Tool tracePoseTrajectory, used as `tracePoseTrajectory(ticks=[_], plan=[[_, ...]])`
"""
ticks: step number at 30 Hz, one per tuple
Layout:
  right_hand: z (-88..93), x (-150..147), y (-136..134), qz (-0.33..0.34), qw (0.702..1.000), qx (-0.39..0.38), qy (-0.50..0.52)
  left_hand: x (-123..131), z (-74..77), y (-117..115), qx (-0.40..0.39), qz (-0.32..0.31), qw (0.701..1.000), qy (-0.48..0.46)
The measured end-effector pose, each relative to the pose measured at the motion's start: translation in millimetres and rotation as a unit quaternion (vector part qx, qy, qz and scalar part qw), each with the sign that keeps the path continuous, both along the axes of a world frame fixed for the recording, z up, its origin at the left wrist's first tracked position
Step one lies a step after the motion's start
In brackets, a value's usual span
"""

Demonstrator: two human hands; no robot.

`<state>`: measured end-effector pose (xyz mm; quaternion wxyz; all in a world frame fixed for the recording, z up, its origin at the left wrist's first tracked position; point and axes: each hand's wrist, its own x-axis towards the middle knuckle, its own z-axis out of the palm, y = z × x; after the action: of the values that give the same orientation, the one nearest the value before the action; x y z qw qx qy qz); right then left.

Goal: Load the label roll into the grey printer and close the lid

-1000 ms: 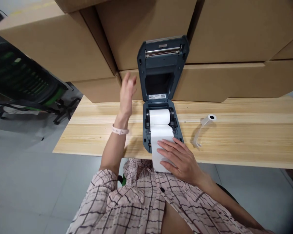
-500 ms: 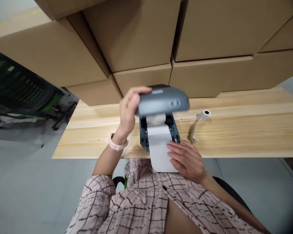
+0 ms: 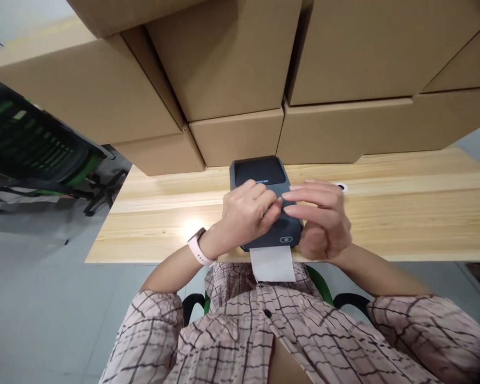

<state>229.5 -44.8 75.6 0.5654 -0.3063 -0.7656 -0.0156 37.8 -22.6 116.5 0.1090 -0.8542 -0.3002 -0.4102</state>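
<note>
A dark grey label printer [image 3: 260, 173] sits at the front edge of the wooden table [image 3: 404, 213] with its lid down. A strip of white label paper [image 3: 272, 265] hangs out of its front slot over the table edge. My left hand [image 3: 246, 213], with a pale watch on the wrist, rests on the lid with its fingers curled over it. My right hand [image 3: 322, 218] lies on the right side of the lid, fingers stretched out flat and meeting the left fingertips. Both hands hide most of the lid's front.
Large cardboard boxes [image 3: 224, 58] are stacked along the back of the table, close behind the printer. A white empty roll core [image 3: 341, 186] peeks out behind my right hand. A black and green office chair [image 3: 36, 149] stands on the grey floor at the left.
The printer lid, upright a second ago, has been swung down by my left hand and is now closed. My right hand left the paper strip and moved up onto the lid.
</note>
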Motion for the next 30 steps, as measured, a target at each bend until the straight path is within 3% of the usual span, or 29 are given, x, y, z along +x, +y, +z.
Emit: tracePoseTrajectory(ticks=[3, 9, 18, 21, 23, 25, 28, 30], plan=[[22.1, -18, 9, 0.074, 0.994, 0.081, -0.007, 1, -10.6, 1, 0.026, -0.022, 0.999, 0.015], [24.9, -24, 12, 0.15, 0.986, -0.076, -0.019, -1, -26.4, 1, -0.046, -0.077, 0.996, -0.001], [25.6, -27, 11, 0.158, 0.982, -0.102, -0.031, -6, -31.4, -2, -0.111, -0.099, 0.988, -0.053], [16.4, -25, 12, 0.127, 0.981, -0.146, 0.02, -10, -32.3, -7, -0.162, -0.069, 0.978, -0.115], [5.9, -20, 10, 0.096, 0.973, -0.194, 0.084, -15, -40.3, -17, -0.229, -0.031, 0.953, -0.196], [-5.1, -14, 6, 0.075, 0.966, -0.218, 0.118, -21, -57.2, -30, -0.311, 0.002, 0.904, -0.292], [-16.3, -4, -3, 0.071, 0.98, -0.175, 0.053, -30, -89.9, -53, -0.425, 0.029, 0.815, -0.392], [-18.2, 1, -8, 0.079, 0.99, -0.119, -0.018, -36, -106.5, -65, -0.465, 0.03, 0.784, -0.41]])
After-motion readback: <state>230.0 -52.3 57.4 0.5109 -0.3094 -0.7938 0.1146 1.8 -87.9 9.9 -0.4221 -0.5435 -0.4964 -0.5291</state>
